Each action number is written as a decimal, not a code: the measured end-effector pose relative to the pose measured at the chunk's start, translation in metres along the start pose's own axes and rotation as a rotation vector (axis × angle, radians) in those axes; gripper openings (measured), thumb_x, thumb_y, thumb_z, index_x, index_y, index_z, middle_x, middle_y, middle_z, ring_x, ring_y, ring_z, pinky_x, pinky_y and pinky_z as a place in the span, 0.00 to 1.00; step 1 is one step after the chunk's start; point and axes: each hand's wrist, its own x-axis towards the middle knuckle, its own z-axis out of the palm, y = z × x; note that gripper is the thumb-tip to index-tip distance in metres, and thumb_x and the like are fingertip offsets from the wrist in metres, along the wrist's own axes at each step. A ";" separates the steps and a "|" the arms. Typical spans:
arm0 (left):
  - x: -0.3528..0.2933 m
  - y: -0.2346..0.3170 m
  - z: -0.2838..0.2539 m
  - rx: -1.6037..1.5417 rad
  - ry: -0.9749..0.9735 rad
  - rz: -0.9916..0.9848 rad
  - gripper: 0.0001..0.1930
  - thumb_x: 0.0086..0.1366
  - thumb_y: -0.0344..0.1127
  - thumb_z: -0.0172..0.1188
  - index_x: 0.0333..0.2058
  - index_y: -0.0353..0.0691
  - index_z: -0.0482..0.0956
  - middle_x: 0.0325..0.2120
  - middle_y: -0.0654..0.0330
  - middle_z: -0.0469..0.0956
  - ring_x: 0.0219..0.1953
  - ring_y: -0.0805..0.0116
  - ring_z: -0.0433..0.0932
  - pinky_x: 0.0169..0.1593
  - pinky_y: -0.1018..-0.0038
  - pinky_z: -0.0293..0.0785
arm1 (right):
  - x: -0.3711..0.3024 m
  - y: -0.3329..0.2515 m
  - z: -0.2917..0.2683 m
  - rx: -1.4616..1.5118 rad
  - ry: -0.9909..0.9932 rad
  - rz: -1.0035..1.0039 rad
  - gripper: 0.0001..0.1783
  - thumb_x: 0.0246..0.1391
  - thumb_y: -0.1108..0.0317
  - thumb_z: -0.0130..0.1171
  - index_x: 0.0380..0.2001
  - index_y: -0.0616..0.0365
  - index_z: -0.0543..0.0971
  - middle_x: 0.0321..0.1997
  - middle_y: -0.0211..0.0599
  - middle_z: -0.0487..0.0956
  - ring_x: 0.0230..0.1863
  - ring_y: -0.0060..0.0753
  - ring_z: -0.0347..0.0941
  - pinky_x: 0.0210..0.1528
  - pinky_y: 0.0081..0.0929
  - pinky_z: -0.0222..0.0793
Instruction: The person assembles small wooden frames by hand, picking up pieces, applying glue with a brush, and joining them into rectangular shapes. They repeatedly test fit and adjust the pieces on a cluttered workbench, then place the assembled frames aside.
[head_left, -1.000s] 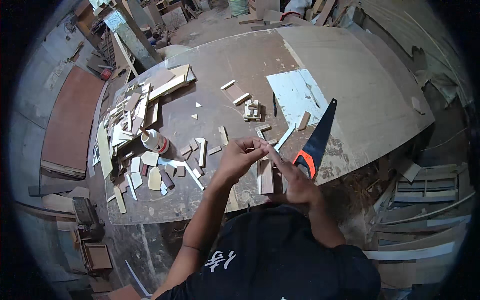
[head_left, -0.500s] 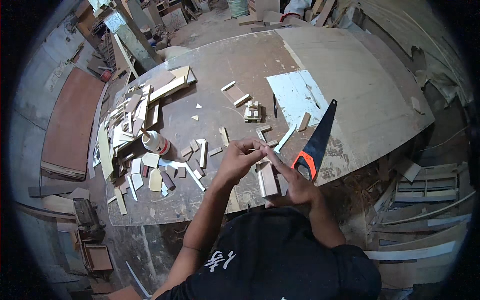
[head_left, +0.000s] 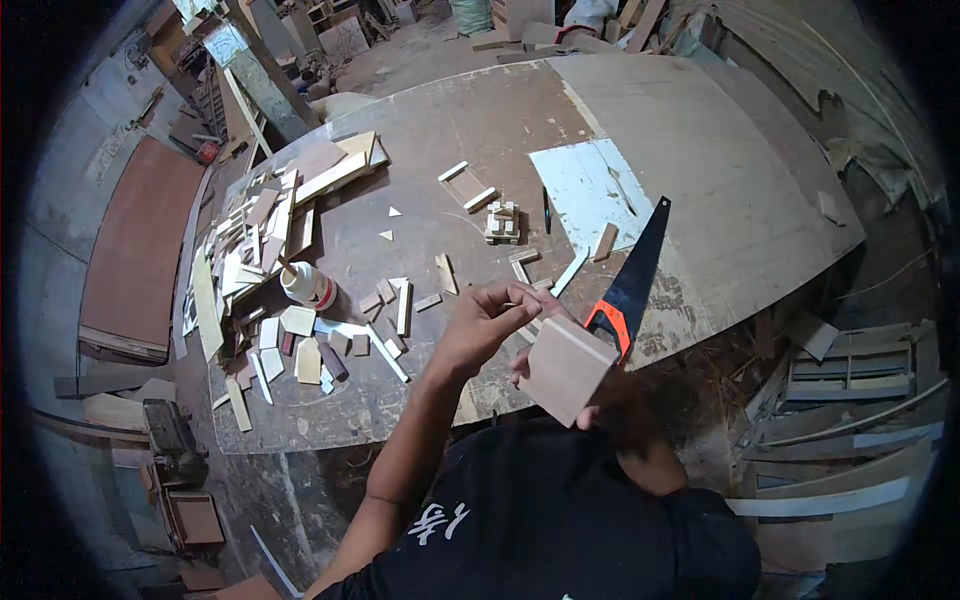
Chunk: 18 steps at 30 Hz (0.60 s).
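Note:
A small wooden block-like piece [head_left: 566,374] is tilted in front of my body, its broad square face toward me and a paler strip along its upper edge. My right hand [head_left: 622,396] grips it from behind and below; fingertips show at its left side and lower corner, while the rest of the hand is partly hidden and blurred. Close to the piece's upper left corner, my left hand [head_left: 487,322] has thumb and fingers pinched together. What that pinch holds, if anything, is too small to make out.
A handsaw [head_left: 632,290] with an orange-and-black handle lies right of my hands. The glue bottle [head_left: 309,286] stands at the left among wood offcuts [head_left: 298,320]. Beyond are a small stacked-wood assembly [head_left: 503,222], a wooden frame [head_left: 467,187], a dark pen-like stick [head_left: 547,210] and a pale sheet [head_left: 585,190].
My right hand has turned the wooden piece so its broad face now shows, and raised it slightly to the right. My left hand stays pinched in nearly the same place.

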 end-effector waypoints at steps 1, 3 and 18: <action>-0.001 0.001 0.000 0.011 0.004 0.019 0.06 0.62 0.32 0.63 0.30 0.35 0.81 0.33 0.63 0.80 0.35 0.78 0.75 0.41 0.79 0.70 | 0.000 0.000 -0.002 -0.116 -0.012 0.001 0.78 0.28 0.48 0.80 0.71 0.59 0.36 0.67 0.52 0.60 0.62 0.39 0.65 0.62 0.39 0.62; -0.004 0.007 0.001 0.010 0.017 -0.012 0.06 0.62 0.31 0.63 0.30 0.34 0.82 0.35 0.61 0.80 0.35 0.77 0.76 0.42 0.78 0.71 | 0.000 -0.002 -0.007 -0.389 -0.024 -0.001 0.78 0.28 0.49 0.80 0.71 0.59 0.36 0.68 0.52 0.58 0.63 0.39 0.64 0.63 0.39 0.62; -0.003 -0.002 -0.013 0.024 0.020 -0.099 0.07 0.61 0.30 0.63 0.34 0.31 0.81 0.33 0.61 0.81 0.36 0.76 0.77 0.46 0.77 0.72 | 0.006 0.006 -0.001 -1.021 0.054 0.062 0.74 0.33 0.50 0.78 0.71 0.59 0.35 0.72 0.57 0.51 0.67 0.50 0.59 0.66 0.40 0.58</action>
